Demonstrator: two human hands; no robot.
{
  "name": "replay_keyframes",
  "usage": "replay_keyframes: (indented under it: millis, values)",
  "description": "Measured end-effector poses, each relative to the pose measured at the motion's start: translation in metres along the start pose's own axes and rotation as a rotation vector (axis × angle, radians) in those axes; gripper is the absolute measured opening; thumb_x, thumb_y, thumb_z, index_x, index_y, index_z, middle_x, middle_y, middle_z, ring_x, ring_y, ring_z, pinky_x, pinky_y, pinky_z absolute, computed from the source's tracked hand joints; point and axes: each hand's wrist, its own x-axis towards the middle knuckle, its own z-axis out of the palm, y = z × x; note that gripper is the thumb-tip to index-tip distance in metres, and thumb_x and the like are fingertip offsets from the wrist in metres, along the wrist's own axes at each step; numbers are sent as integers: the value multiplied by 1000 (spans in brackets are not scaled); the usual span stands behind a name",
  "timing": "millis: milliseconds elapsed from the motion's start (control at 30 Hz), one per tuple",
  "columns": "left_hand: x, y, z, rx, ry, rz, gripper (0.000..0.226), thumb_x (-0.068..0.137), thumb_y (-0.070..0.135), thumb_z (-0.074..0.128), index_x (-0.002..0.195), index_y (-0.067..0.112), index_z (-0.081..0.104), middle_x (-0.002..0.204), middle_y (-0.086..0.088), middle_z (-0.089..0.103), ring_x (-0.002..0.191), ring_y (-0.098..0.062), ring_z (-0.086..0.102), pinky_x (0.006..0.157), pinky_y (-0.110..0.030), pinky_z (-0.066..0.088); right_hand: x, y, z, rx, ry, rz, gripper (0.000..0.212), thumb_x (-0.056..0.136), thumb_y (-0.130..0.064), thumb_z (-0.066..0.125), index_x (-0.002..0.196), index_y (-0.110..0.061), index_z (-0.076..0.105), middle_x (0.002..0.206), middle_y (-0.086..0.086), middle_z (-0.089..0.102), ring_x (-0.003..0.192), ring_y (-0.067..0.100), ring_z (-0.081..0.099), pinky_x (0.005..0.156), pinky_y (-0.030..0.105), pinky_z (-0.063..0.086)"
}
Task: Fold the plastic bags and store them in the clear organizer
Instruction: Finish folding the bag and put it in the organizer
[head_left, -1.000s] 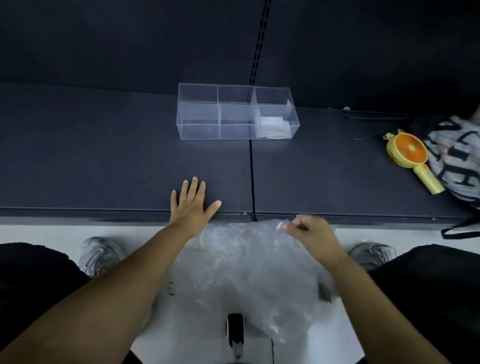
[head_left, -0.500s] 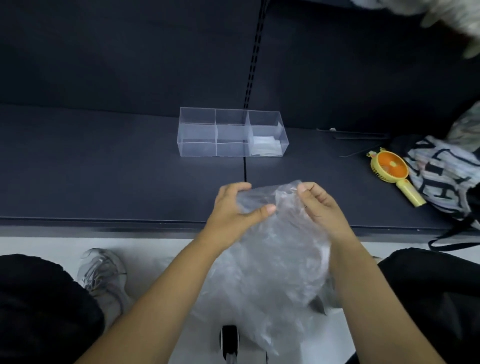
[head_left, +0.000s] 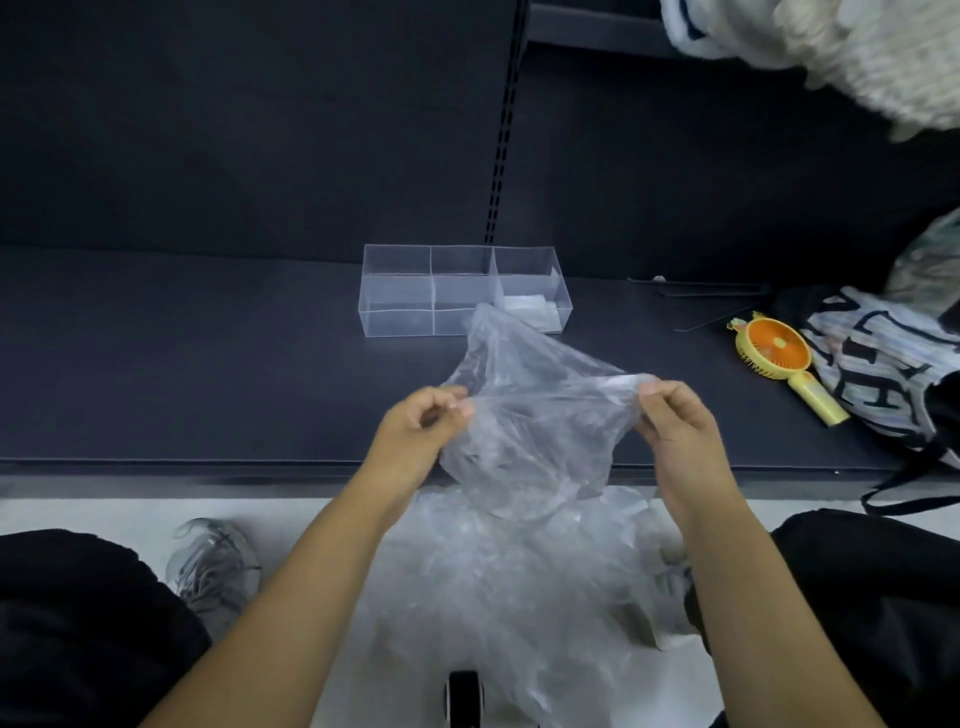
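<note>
Pinching a clear plastic bag by its top edge, the left hand and right hand hold it stretched in the air just in front of the clear organizer on the dark shelf. A folded bag lies in the organizer's right compartment, and a yellow fan lies well to its right.

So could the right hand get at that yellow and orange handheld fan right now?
Probably yes. The yellow and orange handheld fan lies on the dark shelf beside the right hand, with only bare shelf between them. But that hand pinches the clear plastic bag and would have to let go first.
</note>
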Motion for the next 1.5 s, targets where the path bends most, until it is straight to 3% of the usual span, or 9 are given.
replay_keyframes:
  millis: [100,233,467,667,733,833,967,1133,1500]
  values:
    - [2,7,-11,5,-13,48,14,89,21,66,78,12,63,107,16,69,94,-1,65,79,-15,48,2,-1,-5,-105,17,-46,25,97,-21,53,73,-20,60,120,-5,66,116,9,59,101,28,42]
    - [1,14,-10,25,36,97,19,92,25,63,75,18,56,66,11,61,63,-5,57,61,-17,45,2,-3,5,-233,84,-181,26,100,-28,45,77,-18,51,79,-13,60,72,-4,55,67,7,43]
    - [3,10,-12,154,76,125,19,93,28,61,78,19,53,62,15,52,60,-5,47,63,-20,41,-1,-2,18,-251,207,-148,22,95,-38,53,81,-21,52,72,-2,49,60,5,45,58,19,43]
    - [11,21,-20,370,-31,110,53,80,50,66,126,30,53,124,20,58,116,4,51,99,-19,35,-6,3,24,-34,-119,-60,14,86,-15,70,87,-18,56,58,-1,39,54,9,36,54,21,39]
    - [10,34,-2,363,-190,104,68,69,62,65,129,31,55,121,20,62,114,7,53,100,-19,38,-9,4,40,-3,-201,-53,15,86,-12,70,88,-17,56,55,-3,47,53,8,44,55,19,43]
    - [10,39,21,334,-361,84,37,76,44,75,107,24,70,99,8,73,96,-3,67,90,-19,51,-12,5,59,18,-283,-36,18,84,-12,72,91,-16,56,67,5,67,68,17,65,71,29,55]
    - [22,26,10,65,-104,-68,3,81,18,75,82,16,74,78,0,75,70,-9,67,67,-15,53,0,3,51,-199,-418,40,30,81,-28,75,105,-23,57,70,-2,66,67,15,60,67,28,50]
    - [46,4,-25,24,153,-159,5,87,12,68,89,10,73,78,0,72,70,-8,64,77,-20,55,19,12,30,-494,-731,289,32,78,-17,79,107,-16,65,81,2,73,71,13,69,65,22,54]
    - [110,-53,-98,172,459,-220,8,91,9,62,86,8,69,71,-1,61,67,-11,55,64,-13,50,97,52,-10,-752,-348,167,5,86,-14,70,87,-12,73,90,2,72,77,5,63,67,4,45]
